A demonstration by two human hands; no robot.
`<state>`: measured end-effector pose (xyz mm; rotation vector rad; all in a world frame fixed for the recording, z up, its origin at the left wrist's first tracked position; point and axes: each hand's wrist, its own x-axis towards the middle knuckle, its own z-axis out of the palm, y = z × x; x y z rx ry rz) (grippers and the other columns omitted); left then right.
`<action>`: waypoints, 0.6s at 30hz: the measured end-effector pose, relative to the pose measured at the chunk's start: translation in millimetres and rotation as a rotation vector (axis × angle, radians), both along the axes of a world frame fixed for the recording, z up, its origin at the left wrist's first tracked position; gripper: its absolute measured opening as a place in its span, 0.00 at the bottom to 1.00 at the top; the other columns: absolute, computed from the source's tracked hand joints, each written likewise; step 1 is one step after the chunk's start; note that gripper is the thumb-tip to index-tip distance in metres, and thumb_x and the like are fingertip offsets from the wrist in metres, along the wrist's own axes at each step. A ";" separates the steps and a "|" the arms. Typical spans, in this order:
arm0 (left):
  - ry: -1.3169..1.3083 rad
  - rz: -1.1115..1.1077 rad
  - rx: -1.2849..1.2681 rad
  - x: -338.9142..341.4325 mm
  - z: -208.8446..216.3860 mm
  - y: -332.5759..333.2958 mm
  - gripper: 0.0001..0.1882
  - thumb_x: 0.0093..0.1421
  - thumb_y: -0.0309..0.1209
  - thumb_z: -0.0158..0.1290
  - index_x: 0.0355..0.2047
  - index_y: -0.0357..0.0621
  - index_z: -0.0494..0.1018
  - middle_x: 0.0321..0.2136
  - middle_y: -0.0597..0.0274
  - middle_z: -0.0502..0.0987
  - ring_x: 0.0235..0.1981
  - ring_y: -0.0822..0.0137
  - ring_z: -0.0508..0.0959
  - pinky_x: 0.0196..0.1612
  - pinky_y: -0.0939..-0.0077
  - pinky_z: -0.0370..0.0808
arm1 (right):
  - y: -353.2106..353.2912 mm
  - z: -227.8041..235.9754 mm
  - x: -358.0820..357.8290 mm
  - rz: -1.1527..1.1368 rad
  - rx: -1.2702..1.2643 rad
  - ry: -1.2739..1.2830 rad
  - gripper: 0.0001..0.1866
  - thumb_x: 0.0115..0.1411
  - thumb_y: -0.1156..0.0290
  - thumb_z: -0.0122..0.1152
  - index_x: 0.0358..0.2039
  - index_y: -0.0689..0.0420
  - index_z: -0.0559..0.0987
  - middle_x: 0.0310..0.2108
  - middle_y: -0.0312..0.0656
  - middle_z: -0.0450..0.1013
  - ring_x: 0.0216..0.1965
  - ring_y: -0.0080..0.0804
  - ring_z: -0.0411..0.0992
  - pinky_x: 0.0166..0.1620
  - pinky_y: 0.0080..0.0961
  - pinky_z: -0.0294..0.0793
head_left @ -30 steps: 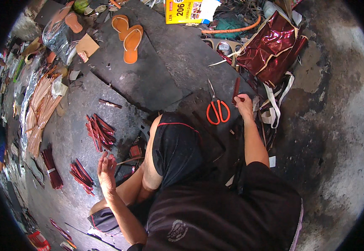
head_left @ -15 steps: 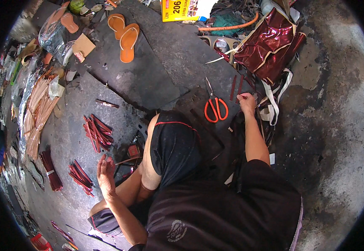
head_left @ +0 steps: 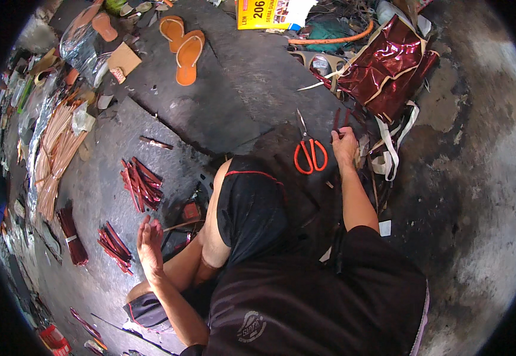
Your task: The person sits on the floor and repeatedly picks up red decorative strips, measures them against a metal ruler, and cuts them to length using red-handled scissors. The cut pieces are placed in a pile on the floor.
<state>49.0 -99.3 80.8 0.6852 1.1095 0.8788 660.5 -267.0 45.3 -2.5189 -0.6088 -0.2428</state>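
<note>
My right hand (head_left: 344, 146) is on the floor right of the scissors, its fingers drawn together over the near ends of narrow dark red strips (head_left: 336, 120); it seems to pinch one, though the fingertips partly hide it. Orange-handled scissors (head_left: 310, 156) lie just left of that hand, blades pointing away from me. My left hand (head_left: 149, 240) hovers by my bent leg, palm turned up, fingers loosely extended with nothing visible in them. Close to it lie two loose piles of shiny dark red strips, one farther off (head_left: 141, 184) and one to its left (head_left: 114, 247).
Shiny dark red sheet material (head_left: 382, 71) is heaped at the far right, with white straps (head_left: 391, 148) beside it. Orange sandals (head_left: 188, 56) lie at the back. A tied dark red bundle (head_left: 73, 237) and tan strips (head_left: 59, 154) are at left. A yellow box (head_left: 264, 15) stands far off.
My right hand has shifted slightly left and now covers the near ends of the dark red strips. The left hand stays almost where it was. The whole view has shifted a little.
</note>
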 end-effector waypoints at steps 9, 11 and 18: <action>0.146 -0.025 0.041 -19.9 20.3 7.0 0.23 0.66 0.35 0.51 0.59 0.38 0.66 0.46 0.58 0.78 0.47 0.68 0.77 0.51 0.73 0.73 | 39.8 -4.1 0.8 0.145 0.101 0.210 0.15 0.55 0.66 0.64 0.41 0.60 0.79 0.36 0.43 0.78 0.36 0.35 0.76 0.42 0.33 0.74; 0.232 -0.072 0.063 -22.5 24.9 9.4 0.22 0.66 0.35 0.50 0.57 0.37 0.68 0.42 0.59 0.79 0.46 0.68 0.77 0.51 0.75 0.73 | 87.4 38.1 -46.3 0.340 0.217 0.374 0.14 0.57 0.66 0.64 0.42 0.60 0.79 0.37 0.39 0.77 0.36 0.31 0.74 0.42 0.30 0.73; 1.049 -0.272 0.413 -46.6 -19.6 69.3 0.19 0.63 0.37 0.53 0.51 0.42 0.74 0.41 0.53 0.80 0.43 0.65 0.80 0.46 0.72 0.75 | 241.8 171.0 -280.2 1.193 0.232 1.004 0.14 0.61 0.69 0.64 0.44 0.62 0.76 0.40 0.43 0.76 0.39 0.28 0.76 0.42 0.26 0.78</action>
